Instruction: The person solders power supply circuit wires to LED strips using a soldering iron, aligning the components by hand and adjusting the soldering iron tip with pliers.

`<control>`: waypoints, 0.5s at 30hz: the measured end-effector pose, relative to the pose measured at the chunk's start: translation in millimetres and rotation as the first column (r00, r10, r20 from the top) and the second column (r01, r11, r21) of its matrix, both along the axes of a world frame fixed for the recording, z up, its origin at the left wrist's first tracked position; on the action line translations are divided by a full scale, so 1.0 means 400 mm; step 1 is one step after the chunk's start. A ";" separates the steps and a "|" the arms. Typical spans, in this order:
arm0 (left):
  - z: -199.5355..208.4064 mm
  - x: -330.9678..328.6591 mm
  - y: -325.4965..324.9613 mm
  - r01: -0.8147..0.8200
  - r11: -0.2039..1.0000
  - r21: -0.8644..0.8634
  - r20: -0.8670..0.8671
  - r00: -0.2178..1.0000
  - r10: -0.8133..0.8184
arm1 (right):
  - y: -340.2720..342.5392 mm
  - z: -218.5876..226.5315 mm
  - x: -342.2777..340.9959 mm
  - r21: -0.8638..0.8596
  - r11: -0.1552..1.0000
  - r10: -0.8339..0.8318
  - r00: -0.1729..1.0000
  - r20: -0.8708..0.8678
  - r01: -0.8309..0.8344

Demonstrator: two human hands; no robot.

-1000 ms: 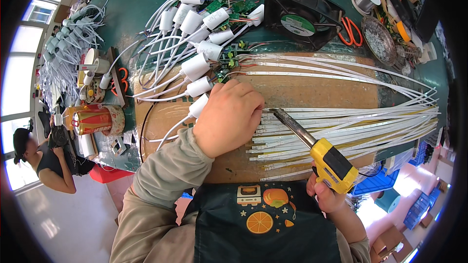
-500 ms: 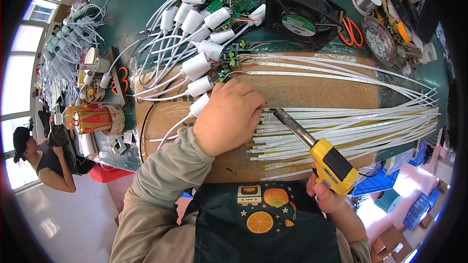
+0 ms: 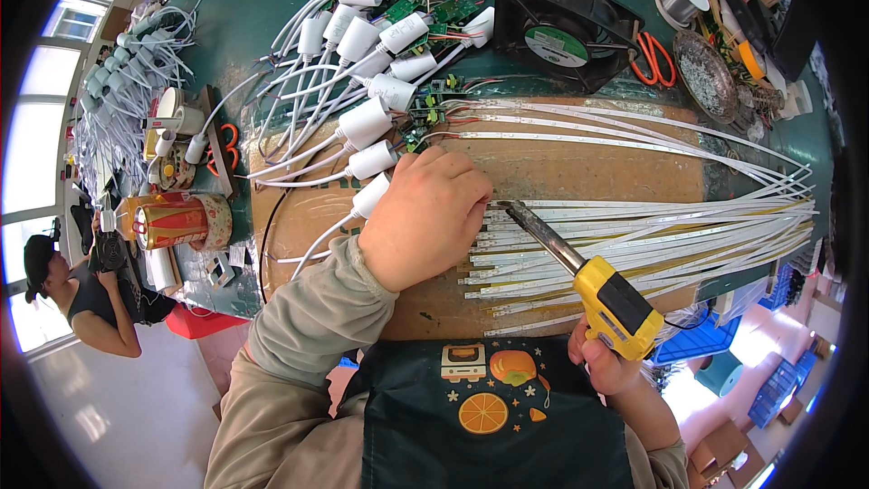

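Observation:
My left hand [image 3: 427, 219] is closed in a pinch at the left ends of a bundle of white LED strips [image 3: 634, 258]. What its fingertips hold is hidden behind the hand. My right hand [image 3: 605, 366] is wrapped round the lower end of a yellow and black soldering iron [image 3: 619, 308]. The iron's dark tip points up and left, close to the strip ends beside my left fingers. A white plastic housing with a cable [image 3: 369, 196] lies against the back of my left hand. Just above that hand sits a small green circuit board [image 3: 416, 134] with thin wires.
Several white housings with cables [image 3: 358, 40] are heaped beyond my left hand. A black fan [image 3: 561, 36] and orange-handled scissors [image 3: 654, 62] lie at the back. To the right are a solder spool [image 3: 681, 0] and a metal dish [image 3: 704, 77]. Cardboard [image 3: 579, 163] covers the table.

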State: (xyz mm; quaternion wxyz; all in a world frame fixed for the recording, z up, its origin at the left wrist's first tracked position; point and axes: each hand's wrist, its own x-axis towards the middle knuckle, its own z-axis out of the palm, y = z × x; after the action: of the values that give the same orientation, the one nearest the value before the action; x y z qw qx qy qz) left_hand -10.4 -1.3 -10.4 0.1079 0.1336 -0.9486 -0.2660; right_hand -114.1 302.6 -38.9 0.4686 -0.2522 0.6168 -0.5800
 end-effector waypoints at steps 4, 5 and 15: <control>-0.003 0.001 -0.001 -0.006 1.000 0.007 -0.005 1.000 0.006 | -0.005 0.014 -0.002 0.019 1.000 0.005 1.000 0.003 -0.005; -0.003 0.001 -0.001 -0.004 1.000 0.009 -0.006 1.000 0.004 | -0.006 0.017 0.000 0.022 1.000 -0.015 1.000 0.023 0.015; -0.004 0.002 -0.001 -0.005 1.000 0.004 0.003 1.000 0.005 | -0.014 0.035 -0.004 0.024 0.999 -0.042 0.994 0.100 0.039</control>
State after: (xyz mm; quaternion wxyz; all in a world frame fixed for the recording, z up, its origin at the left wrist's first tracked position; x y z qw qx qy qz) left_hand -9.5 -1.6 -11.9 0.1071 0.1368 -0.9477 -0.2676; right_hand -115.8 297.2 -24.8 0.4900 -0.2049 0.6037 -0.5945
